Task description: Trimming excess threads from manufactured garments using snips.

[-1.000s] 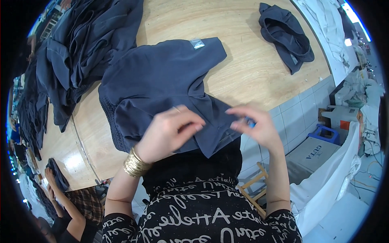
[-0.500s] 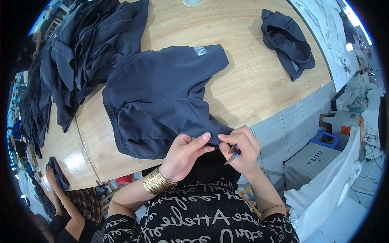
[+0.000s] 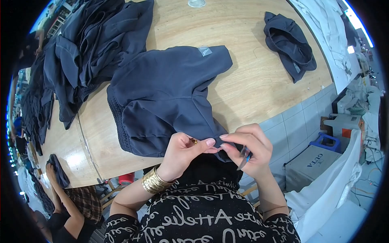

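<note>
Both of my wearer's hands meet at the near leg [image 3: 201,111] of the dark shorts [image 3: 158,87].
From my remote seat I see the shorts spread on the wooden table [image 3: 251,93], gathered waistband [image 3: 117,119] to the left, a shiny sticker [image 3: 205,51] on the far leg; the near leg reaches the table's near edge. The left hand [image 3: 181,156] pinches that leg's end between thumb and fingers. The right hand [image 3: 252,150] keeps small snips [image 3: 243,163] tucked in its curled fingers, thumb and forefinger tips close together at the cloth; I cannot tell whether those tips grip it. A heap of dark clothes [image 3: 97,44] lies far left, another dark garment [image 3: 292,67] far right.
</note>
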Demonstrator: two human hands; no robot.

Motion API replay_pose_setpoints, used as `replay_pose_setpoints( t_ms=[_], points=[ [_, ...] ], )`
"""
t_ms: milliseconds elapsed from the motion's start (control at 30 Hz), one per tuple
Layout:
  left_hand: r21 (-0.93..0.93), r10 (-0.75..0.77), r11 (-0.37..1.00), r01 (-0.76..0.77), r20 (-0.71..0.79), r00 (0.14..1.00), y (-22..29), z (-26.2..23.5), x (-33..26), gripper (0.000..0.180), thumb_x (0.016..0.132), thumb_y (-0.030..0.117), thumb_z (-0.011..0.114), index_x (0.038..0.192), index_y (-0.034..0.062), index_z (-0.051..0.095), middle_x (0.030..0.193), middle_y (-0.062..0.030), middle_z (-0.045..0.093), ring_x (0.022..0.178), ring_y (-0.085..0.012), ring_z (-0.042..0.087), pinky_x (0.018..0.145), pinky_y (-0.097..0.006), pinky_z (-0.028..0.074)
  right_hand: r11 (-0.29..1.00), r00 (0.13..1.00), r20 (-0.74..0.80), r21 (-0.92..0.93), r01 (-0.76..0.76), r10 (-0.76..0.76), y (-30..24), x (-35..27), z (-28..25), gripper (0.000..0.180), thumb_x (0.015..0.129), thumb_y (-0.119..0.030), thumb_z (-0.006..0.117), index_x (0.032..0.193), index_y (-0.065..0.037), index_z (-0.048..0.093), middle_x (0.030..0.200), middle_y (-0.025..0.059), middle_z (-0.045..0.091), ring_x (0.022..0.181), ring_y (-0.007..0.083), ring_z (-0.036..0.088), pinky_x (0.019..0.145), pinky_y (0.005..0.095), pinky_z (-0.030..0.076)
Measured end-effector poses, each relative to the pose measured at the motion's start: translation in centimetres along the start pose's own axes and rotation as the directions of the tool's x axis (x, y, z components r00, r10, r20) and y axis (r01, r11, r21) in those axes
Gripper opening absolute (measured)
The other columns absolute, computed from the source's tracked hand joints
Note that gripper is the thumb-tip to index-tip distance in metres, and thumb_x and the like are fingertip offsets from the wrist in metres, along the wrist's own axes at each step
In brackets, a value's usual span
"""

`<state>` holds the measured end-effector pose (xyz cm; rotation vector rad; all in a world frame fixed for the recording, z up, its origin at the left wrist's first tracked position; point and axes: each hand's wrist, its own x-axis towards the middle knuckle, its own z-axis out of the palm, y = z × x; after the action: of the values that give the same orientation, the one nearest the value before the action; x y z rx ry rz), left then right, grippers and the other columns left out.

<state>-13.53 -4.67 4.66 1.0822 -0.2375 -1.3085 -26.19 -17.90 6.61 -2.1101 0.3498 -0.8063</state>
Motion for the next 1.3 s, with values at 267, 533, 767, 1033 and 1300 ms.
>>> replay_pose_setpoints(
  t_ms=[267,533,767,1033,1300],
  points=[
    [0.177,0.089,0.979,-0.098,0.056,0.994,0.2,-0.8,-0.1,0.015,0.089,0.010,0.063,0.096,-0.0032,0.065,0.086,-0.0054,0.068,0.079,-0.0095,0.063,0.072,-0.021,0.050,0.978,0.982,0.100,0.120,-0.171,0.160,-0.6,0.0,0.7,0.021,0.068,0.008,0.069,0.085,-0.004,0.067,0.079,0.0050,0.056,0.063,0.0130,0.058,0.048,0.0238,0.044],
    [0.167,0.093,0.980,-0.104,0.073,0.993,0.5,-0.9,0.0,0.017,0.088,0.008,0.063,0.100,-0.0033,0.062,0.089,-0.0052,0.066,0.079,-0.0083,0.062,0.072,-0.022,0.050,0.794,0.875,0.212,0.366,-0.485,0.436,0.1,-0.7,1.3,0.011,0.088,-0.004,0.058,0.097,-0.004,0.052,0.082,0.0009,0.050,0.073,0.0073,0.049,0.067,0.0197,0.040],
    [0.186,0.102,0.976,-0.110,0.055,0.993,0.5,-1.1,-0.3,0.016,0.088,0.008,0.063,0.100,-0.0029,0.062,0.089,-0.0046,0.066,0.080,-0.0076,0.061,0.072,-0.022,0.049,0.927,0.931,0.186,0.152,-0.342,0.313,-1.0,0.5,-0.3,0.012,0.083,-0.001,0.064,0.090,-0.003,0.055,0.080,0.0022,0.050,0.072,0.0083,0.048,0.065,0.0206,0.041],
    [0.197,0.135,0.969,-0.147,0.075,0.988,0.4,-1.0,-0.2,0.016,0.088,0.008,0.064,0.100,-0.0013,0.062,0.088,-0.0024,0.065,0.080,-0.0055,0.059,0.071,-0.021,0.047,0.953,0.958,0.133,0.135,-0.272,0.255,0.3,0.2,0.4,0.019,0.077,-0.005,0.070,0.092,-0.004,0.058,0.079,0.0010,0.051,0.061,0.0074,0.045,0.055,0.0213,0.036],
    [0.192,0.108,0.975,-0.113,0.037,0.993,0.9,-0.9,-0.3,0.016,0.087,0.010,0.065,0.098,-0.0011,0.064,0.088,-0.0045,0.067,0.078,-0.0059,0.061,0.072,-0.021,0.049,0.977,0.936,0.299,-0.156,-0.145,0.186,0.2,1.1,-2.4,0.035,0.076,-0.031,0.074,0.095,-0.006,0.059,0.080,0.0030,0.062,0.064,0.0148,0.054,0.064,0.0285,0.035]
  ],
)
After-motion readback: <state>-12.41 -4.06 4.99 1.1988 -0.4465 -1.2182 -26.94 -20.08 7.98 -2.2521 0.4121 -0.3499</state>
